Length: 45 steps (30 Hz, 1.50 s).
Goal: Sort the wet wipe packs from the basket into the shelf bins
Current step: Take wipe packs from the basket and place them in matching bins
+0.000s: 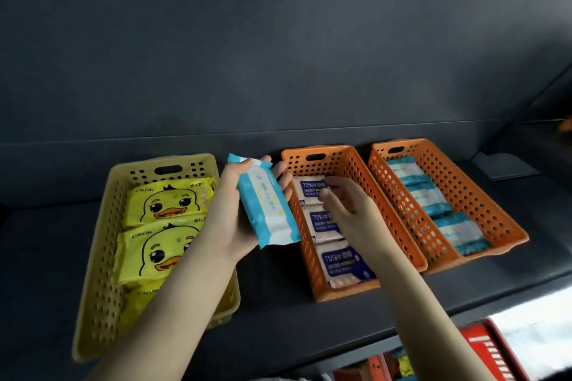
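One blue-and-white pack [267, 210] sits in the left hand [226, 210], fingers curled round it. The yellow bin [102, 226] is at its nine o'clock, the middle orange bin [328, 155] at three. The right hand [349, 207] hovers over that orange bin, fingers loose, holding nothing.

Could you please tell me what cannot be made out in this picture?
Head view: the third duck pack in the yellow bin is mostly hidden by the left forearm.
Head view: the red object at lower right is cut off by the frame edge.
Head view: the print on the blue pack in the left hand is blurred.
Head view: the right hand hides part of the alcohol packs.
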### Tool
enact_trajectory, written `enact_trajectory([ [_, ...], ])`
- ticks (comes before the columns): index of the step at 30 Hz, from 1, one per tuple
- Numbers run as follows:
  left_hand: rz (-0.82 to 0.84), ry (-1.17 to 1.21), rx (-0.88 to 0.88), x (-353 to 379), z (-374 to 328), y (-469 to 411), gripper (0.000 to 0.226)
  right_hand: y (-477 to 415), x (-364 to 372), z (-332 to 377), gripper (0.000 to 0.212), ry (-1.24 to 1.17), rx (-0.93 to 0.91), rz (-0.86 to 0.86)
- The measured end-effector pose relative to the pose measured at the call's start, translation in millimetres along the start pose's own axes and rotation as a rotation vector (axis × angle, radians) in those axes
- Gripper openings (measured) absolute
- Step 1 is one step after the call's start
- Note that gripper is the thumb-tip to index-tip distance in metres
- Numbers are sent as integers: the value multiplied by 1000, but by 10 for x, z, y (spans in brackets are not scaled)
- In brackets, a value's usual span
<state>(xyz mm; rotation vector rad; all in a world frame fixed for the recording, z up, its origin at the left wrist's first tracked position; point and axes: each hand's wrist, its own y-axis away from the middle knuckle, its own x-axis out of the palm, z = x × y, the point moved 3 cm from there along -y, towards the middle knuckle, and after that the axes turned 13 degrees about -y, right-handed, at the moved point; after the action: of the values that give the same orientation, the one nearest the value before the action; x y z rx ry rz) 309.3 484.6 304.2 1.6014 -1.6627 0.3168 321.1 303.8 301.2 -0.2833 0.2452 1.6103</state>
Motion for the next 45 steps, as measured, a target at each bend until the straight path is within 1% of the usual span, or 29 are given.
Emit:
enact_trajectory([
  [2,-24,-49,52,60,19,0,42,150,34,122,26,-173,121,-1],
  [5,-23,-147,81,196,92,-48,41,360,102,165,15,-422,358,72],
  [7,-23,-245,86,296,170,-101,41,413,145,51,16,-703,475,60],
  [8,-21,-294,101,350,214,-127,40,409,143,-27,20,-876,511,8],
  [9,-21,-343,127,390,261,-157,39,383,100,-103,23,-1020,513,-77],
  [10,-21,-395,163,428,306,-183,37,358,19,-162,23,-1110,498,-170],
  [12,-17,-517,242,503,397,-232,30,287,-195,-247,16,-1218,451,-280],
  [13,-11,-574,259,544,443,-262,27,254,-318,-258,16,-1259,435,-292],
  [15,-4,-656,253,659,543,-334,24,186,-557,-264,19,-1274,415,-247],
  [17,-17,-711,238,819,652,-444,28,121,-793,-297,21,-1235,392,-210],
  [18,-36,-718,224,909,708,-510,28,78,-923,-340,21,-1217,375,-241],
  [20,-41,-770,204,1096,826,-638,25,-10,-1235,-445,20,-1162,338,-392],
  [22,13,-846,206,1287,941,-751,30,-119,-1626,-617,12,-1051,304,-583],
  [24,27,-927,211,1424,1037,-863,41,-256,-2023,-781,5,-844,268,-714],
  [25,12,-963,211,1468,1086,-938,45,-347,-2201,-856,6,-710,252,-723],
  [27,-30,-975,194,1568,1180,-1075,50,-587,-2452,-955,8,-483,207,-636],
  [29,-48,-948,131,1678,1284,-1199,55,-891,-2570,-1023,14,-325,173,-508],
  [32,-46,-980,-15,1825,1440,-1344,66,-1390,-2558,-1117,21,-167,176,-357],
  [35,-55,-947,-72,1842,1571,-1482,69,-1740,-2384,-1223,20,-40,185,-224],
  [37,-88,-934,-73,1812,1630,-1539,70,-1814,-2271,-1301,23,6,153,-200],
  [42,-196,-927,-104,1722,1690,-1643,74,-1817,-2174,-1408,45,160,3,-226],
  [43,-200,-918,-96,1720,1690,-1646,74,-1820,-2159,-1403,48,192,-36,-203],
  [45,-201,-917,-87,1729,1682,-1638,75,-1799,-2103,-1416,46,287,-66,-145],
])
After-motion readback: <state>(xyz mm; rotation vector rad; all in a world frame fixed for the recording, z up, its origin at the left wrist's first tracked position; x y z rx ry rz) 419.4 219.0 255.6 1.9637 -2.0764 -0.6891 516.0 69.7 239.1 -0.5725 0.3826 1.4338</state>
